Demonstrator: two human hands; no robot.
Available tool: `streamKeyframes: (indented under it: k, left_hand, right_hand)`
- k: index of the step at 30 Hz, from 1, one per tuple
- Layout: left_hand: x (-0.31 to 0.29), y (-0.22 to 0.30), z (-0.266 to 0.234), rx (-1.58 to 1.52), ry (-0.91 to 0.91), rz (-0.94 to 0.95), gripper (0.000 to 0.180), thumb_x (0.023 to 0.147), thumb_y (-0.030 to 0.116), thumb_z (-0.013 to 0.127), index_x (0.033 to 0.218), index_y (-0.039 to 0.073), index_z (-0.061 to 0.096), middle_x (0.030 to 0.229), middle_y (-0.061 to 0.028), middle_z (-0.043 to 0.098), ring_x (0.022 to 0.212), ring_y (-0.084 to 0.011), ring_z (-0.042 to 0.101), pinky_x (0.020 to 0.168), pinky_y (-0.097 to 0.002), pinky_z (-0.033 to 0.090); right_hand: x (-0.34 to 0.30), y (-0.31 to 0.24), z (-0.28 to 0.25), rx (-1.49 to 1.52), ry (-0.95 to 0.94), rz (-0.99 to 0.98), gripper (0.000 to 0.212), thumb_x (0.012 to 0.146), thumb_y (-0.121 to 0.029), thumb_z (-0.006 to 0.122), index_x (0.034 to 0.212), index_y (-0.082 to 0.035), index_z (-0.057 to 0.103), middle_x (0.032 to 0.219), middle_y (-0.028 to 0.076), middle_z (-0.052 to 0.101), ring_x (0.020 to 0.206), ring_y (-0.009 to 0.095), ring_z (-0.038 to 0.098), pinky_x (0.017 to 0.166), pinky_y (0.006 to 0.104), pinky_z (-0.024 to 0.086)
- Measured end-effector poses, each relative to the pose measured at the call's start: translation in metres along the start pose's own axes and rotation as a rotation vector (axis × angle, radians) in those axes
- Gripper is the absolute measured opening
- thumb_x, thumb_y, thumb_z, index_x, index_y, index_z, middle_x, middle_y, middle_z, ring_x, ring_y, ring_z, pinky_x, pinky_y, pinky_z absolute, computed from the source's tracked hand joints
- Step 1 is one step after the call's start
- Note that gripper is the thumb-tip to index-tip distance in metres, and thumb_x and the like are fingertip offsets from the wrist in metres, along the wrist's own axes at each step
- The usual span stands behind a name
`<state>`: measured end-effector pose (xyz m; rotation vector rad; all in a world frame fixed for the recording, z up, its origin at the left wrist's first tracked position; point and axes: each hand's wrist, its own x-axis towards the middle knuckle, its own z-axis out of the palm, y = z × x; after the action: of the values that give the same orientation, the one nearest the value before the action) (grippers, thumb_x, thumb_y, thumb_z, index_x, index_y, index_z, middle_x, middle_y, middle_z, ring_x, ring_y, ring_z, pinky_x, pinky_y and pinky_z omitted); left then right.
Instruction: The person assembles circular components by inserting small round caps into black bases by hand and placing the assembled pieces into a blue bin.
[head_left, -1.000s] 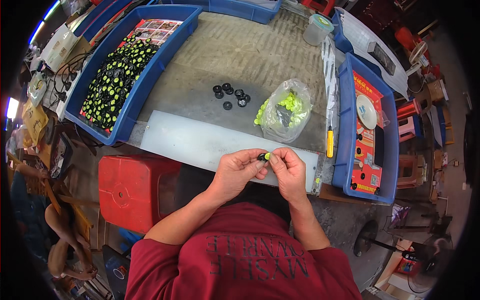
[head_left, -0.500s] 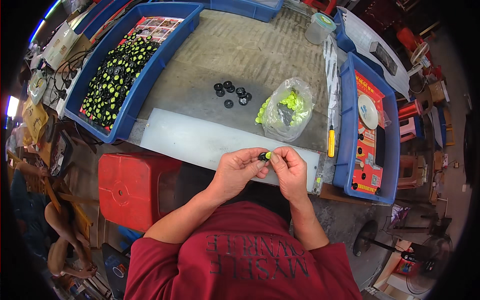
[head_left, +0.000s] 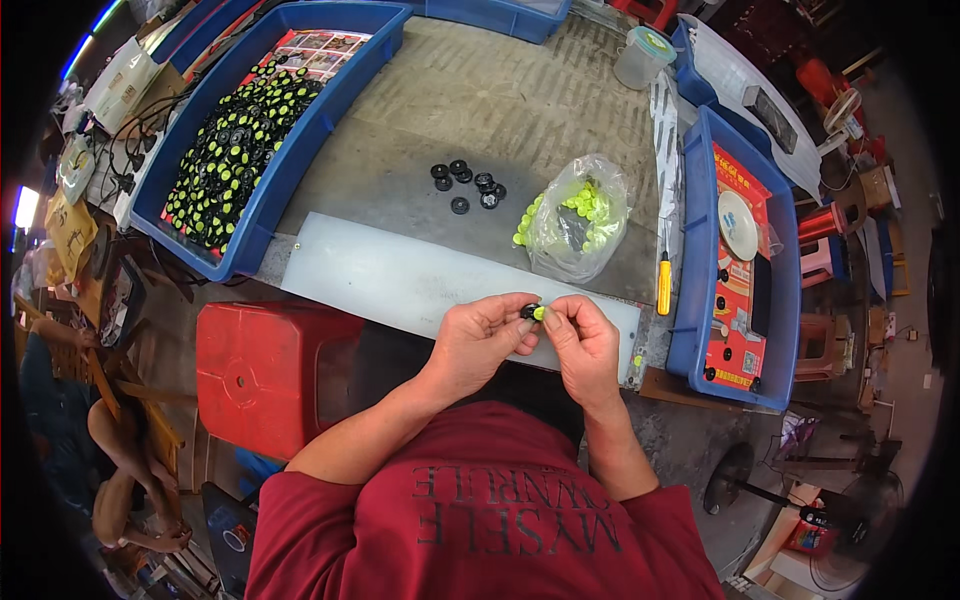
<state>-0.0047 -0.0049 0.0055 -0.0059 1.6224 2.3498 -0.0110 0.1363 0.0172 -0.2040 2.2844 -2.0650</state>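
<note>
Over the near edge of the table both my hands meet around one small piece. My left hand (head_left: 476, 337) pinches a black wheel-like disc (head_left: 527, 312). Against its face, my right hand (head_left: 584, 345) holds a small yellow-green cap (head_left: 539, 313) between thumb and fingers. Fingertips partly cover both parts. Just beyond my hands lies a long white board (head_left: 390, 262). Several loose black discs (head_left: 462, 175) are on the table past it, and a clear plastic bag (head_left: 572, 255) of yellow-green caps lies to their right, some caps spilling from its mouth.
A blue tray (head_left: 290, 172) at left holds many black discs with yellow-green centres. At right, another blue tray (head_left: 692, 270) has a white dish (head_left: 738, 225) and a few discs. A yellow-handled tool (head_left: 664, 287) lies beside it. A red stool (head_left: 250, 375) stands at lower left.
The yellow-green cap sits slightly closer against the black disc, and my right hand has shifted a little. The view has moved very slightly. My grip otherwise looks the same.
</note>
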Motion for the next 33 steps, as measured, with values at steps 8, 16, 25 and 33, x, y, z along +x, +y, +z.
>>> streamKeyframes:
  k: [8, 16, 25, 33]
  left_hand:
    - [0.0000, 0.0004, 0.0027, -0.028, 0.008, -0.010, 0.026, 0.080, -0.001, 0.050, 0.106, -0.006, 0.049, 0.077, -0.0028, 0.054, 0.067, -0.0058, 0.051, 0.062, -0.0174, 0.045]
    - [0.0008, -0.0020, 0.0031, 0.025, 0.009, 0.019, 0.025, 0.080, -0.001, 0.050, 0.105, -0.006, 0.050, 0.075, -0.0017, 0.054, 0.067, -0.0055, 0.051, 0.061, -0.0176, 0.044]
    - [0.0004, -0.0050, 0.0019, 0.012, 0.007, 0.021, 0.026, 0.080, -0.001, 0.051, 0.105, -0.006, 0.049, 0.077, -0.0024, 0.054, 0.067, -0.0058, 0.051, 0.061, -0.0180, 0.044]
    - [-0.0002, -0.0034, 0.0026, 0.004, 0.002, 0.014, 0.027, 0.080, -0.001, 0.051, 0.106, -0.006, 0.049, 0.079, -0.0033, 0.055, 0.067, -0.0062, 0.051, 0.061, -0.0183, 0.044]
  right_hand:
    - [-0.0001, 0.0042, 0.0003, -0.058, 0.012, -0.007, 0.010, 0.080, -0.007, 0.053, 0.079, 0.002, 0.053, 0.070, 0.004, 0.054, 0.062, 0.007, 0.049, 0.055, 0.0203, 0.041]
    - [-0.0002, 0.0028, 0.0021, -0.040, 0.015, 0.002, 0.010, 0.080, -0.007, 0.053, 0.079, 0.003, 0.052, 0.071, 0.005, 0.055, 0.060, 0.007, 0.051, 0.054, 0.0205, 0.042]
    - [-0.0017, 0.0097, 0.0016, -0.033, 0.019, 0.007, 0.009, 0.080, -0.006, 0.053, 0.079, 0.003, 0.052, 0.070, 0.005, 0.055, 0.061, 0.008, 0.052, 0.054, 0.0208, 0.043]
    - [-0.0014, 0.0050, 0.0023, -0.017, 0.008, 0.019, 0.009, 0.080, -0.005, 0.052, 0.079, 0.003, 0.052, 0.069, 0.005, 0.055, 0.060, 0.008, 0.052, 0.053, 0.0208, 0.043]
